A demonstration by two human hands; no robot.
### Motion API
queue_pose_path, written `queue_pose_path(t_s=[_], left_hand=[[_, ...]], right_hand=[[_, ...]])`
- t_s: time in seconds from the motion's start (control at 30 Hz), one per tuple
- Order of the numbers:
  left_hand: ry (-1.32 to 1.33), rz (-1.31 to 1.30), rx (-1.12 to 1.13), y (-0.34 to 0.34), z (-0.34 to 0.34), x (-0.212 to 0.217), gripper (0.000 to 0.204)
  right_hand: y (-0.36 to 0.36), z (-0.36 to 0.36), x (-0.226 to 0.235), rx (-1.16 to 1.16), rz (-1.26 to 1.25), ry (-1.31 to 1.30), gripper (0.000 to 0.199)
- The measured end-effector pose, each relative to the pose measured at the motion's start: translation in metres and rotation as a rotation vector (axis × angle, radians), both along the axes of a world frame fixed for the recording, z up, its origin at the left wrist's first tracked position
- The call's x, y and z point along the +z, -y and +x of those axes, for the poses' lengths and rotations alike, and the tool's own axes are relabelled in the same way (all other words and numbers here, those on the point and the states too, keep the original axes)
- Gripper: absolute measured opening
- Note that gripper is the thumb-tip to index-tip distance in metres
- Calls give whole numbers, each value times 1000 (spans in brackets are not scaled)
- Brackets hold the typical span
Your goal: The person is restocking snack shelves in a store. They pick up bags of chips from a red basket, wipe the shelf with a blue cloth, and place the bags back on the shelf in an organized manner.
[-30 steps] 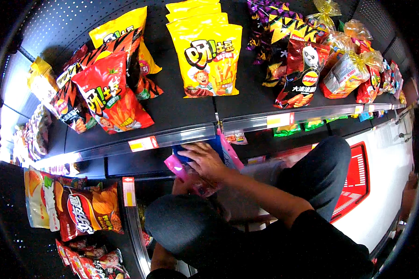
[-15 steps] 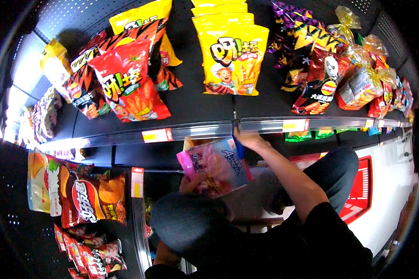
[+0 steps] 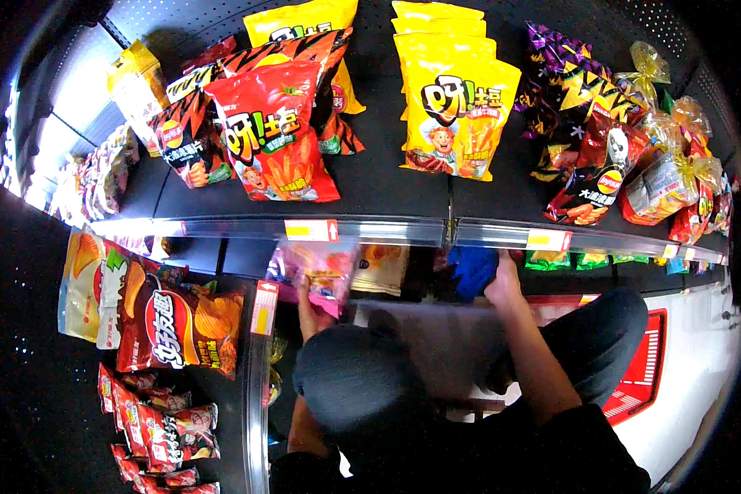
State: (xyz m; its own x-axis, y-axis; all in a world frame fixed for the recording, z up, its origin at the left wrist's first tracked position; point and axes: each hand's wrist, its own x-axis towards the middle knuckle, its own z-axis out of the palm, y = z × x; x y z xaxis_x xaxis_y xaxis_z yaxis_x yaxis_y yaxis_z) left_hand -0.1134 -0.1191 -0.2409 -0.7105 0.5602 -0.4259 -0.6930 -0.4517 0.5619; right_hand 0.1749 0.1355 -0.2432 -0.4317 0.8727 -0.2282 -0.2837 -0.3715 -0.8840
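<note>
Beneath the front edge of the upper shelf, my left hand grips a pink snack bag by its near side, fingers around it. The bag's upper part sits partly behind the shelf edge. My right hand, further right, is closed on a crumpled blue cloth, held under the same edge. Between the two hands, a cream-coloured bag stands on the lower shelf, its top hidden by the shelf lip.
Yellow snack bags, a red snack bag and dark chip bags stand on the upper shelf. Brown chip bags fill the left shelf. My bent knee is close below; a red basket lies at right.
The pink bag has moved left in my left hand, away from the right hand. The blue cloth now shows fully beside my right hand. The whole view has shifted, moving the shelves rightward.
</note>
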Motion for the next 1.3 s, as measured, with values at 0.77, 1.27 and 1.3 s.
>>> queue_pose_path(t_s=[0.77, 1.27, 1.3], left_hand=[[-325, -390, 230, -37, -144, -142, 73], [-828, -433, 162, -16, -54, -64, 23], [-726, -376, -85, -60, 2, -10, 19]], right_hand=[[79, 28, 31, 189, -473, 118, 51], [101, 37, 175, -53, -363, -61, 38], [96, 64, 184, -124, -344, -50, 36]])
